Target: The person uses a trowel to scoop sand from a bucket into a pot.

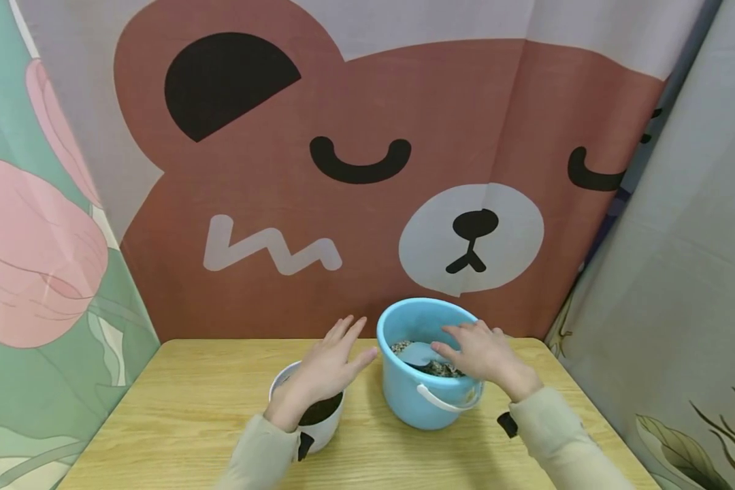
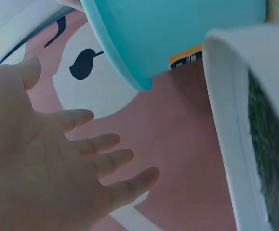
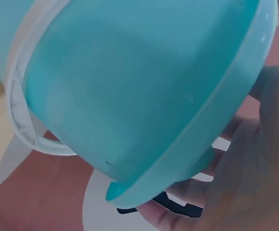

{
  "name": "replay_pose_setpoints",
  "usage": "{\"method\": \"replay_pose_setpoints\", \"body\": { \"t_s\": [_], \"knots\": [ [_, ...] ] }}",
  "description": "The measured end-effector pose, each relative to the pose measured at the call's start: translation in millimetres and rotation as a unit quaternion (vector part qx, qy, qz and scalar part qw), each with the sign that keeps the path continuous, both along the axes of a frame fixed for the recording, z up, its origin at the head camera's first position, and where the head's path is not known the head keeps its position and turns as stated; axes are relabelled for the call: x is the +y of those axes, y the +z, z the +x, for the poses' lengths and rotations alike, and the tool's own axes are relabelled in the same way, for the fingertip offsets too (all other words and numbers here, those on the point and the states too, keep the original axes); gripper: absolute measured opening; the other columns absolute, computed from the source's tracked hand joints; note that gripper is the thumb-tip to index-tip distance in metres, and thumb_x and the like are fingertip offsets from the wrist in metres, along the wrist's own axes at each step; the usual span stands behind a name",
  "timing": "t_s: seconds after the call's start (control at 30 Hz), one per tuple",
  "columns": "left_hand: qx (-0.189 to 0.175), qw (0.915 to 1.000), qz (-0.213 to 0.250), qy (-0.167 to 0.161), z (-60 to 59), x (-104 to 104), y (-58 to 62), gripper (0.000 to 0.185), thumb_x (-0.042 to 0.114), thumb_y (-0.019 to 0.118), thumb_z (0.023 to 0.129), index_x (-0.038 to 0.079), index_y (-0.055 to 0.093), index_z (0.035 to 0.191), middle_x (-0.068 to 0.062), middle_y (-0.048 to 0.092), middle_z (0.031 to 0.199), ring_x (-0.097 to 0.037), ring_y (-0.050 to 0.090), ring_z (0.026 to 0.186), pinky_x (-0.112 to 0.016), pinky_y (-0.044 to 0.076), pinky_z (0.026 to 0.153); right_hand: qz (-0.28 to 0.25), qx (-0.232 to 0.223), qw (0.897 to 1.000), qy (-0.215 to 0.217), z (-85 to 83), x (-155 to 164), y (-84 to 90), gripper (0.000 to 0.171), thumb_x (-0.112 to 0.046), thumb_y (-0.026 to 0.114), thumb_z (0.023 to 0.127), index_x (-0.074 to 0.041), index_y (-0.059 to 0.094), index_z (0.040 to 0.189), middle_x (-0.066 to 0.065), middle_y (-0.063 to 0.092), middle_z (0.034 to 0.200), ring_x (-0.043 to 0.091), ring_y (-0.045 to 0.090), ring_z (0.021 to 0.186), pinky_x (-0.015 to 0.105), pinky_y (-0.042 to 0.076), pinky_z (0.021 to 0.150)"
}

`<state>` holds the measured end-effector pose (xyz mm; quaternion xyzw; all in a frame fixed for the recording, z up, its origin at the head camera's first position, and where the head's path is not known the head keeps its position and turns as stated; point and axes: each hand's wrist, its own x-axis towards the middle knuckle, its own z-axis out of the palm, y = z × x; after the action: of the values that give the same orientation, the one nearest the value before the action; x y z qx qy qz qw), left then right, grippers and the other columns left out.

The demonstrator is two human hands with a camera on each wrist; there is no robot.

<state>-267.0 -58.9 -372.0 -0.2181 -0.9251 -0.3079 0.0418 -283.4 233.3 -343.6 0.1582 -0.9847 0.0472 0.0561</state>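
A light blue bucket (image 1: 425, 401) with a white handle (image 1: 444, 403) stands on the wooden table (image 1: 177, 408). Inside it lie gravelly soil and a pale blue scoop (image 1: 418, 352). My right hand (image 1: 474, 350) reaches over the bucket's rim, fingers extended at the scoop; whether they touch it I cannot tell. My left hand (image 1: 333, 359) hovers open, fingers spread, above a white pot (image 1: 324, 432) of dark soil just left of the bucket. The left wrist view shows the open left hand (image 2: 57, 159), the pot's rim (image 2: 231, 125) and the bucket (image 2: 168, 33). The right wrist view shows the bucket's wall (image 3: 129, 86) and the right hand (image 3: 245, 187) behind its rim.
A bear-print cloth (image 1: 367, 170) hangs close behind the table's far edge. Floral cloth (image 1: 43, 272) walls in the left side and grey cloth (image 1: 680, 272) the right. Bare wood lies left of the pot and along the front edge.
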Motion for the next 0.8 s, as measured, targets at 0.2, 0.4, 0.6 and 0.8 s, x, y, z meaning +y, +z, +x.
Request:
{"method": "replay_pose_setpoints", "body": {
  "t_s": [0.2,0.4,0.6,0.8],
  "knots": [
    [-0.003,0.9992,0.039,-0.005,-4.6,12.2,-4.8,0.076,0.061,0.047,0.096,0.018,0.029,0.155,-0.009,0.024,0.159,-0.032,0.025,0.143,-0.063,0.028,0.107,0.016,-0.004,1.0,0.017,-2.9,-0.2,2.3,0.056,-0.053,0.055,0.095,-0.01,0.062,0.13,0.01,0.064,0.124,0.038,0.054,0.117,0.061,0.042,0.085],
    [0.0,0.9975,0.07,-0.01,-14.8,21.5,-14.6,0.079,0.061,0.049,0.095,0.011,0.032,0.153,-0.012,0.03,0.155,-0.034,0.036,0.137,-0.059,0.035,0.105,0.031,-0.002,0.999,0.026,-5.9,-1.5,1.4,0.051,-0.051,0.059,0.093,-0.011,0.066,0.123,0.006,0.067,0.117,0.034,0.058,0.111,0.06,0.044,0.085],
    [-0.013,0.9934,0.114,0.0,-21.5,28.2,-23.6,0.074,0.055,0.052,0.096,0.007,0.035,0.151,-0.011,0.036,0.151,-0.03,0.04,0.135,-0.053,0.038,0.105,0.052,-0.002,0.998,0.044,-7.4,-4.1,1.4,0.04,-0.047,0.064,0.092,-0.01,0.069,0.109,0.005,0.069,0.102,0.03,0.062,0.097,0.058,0.046,0.079],
    [-0.023,0.9829,0.183,0.007,-30.7,35.1,-28.1,0.061,0.044,0.055,0.099,0.005,0.045,0.144,-0.014,0.048,0.14,-0.029,0.052,0.122,-0.046,0.049,0.094,0.078,0.005,0.996,0.044,-9.1,-3.2,0.8,0.04,-0.042,0.066,0.091,-0.016,0.048,0.067,0.0,0.04,0.059,0.016,0.04,0.056,0.037,0.032,0.057]
  ]
}}
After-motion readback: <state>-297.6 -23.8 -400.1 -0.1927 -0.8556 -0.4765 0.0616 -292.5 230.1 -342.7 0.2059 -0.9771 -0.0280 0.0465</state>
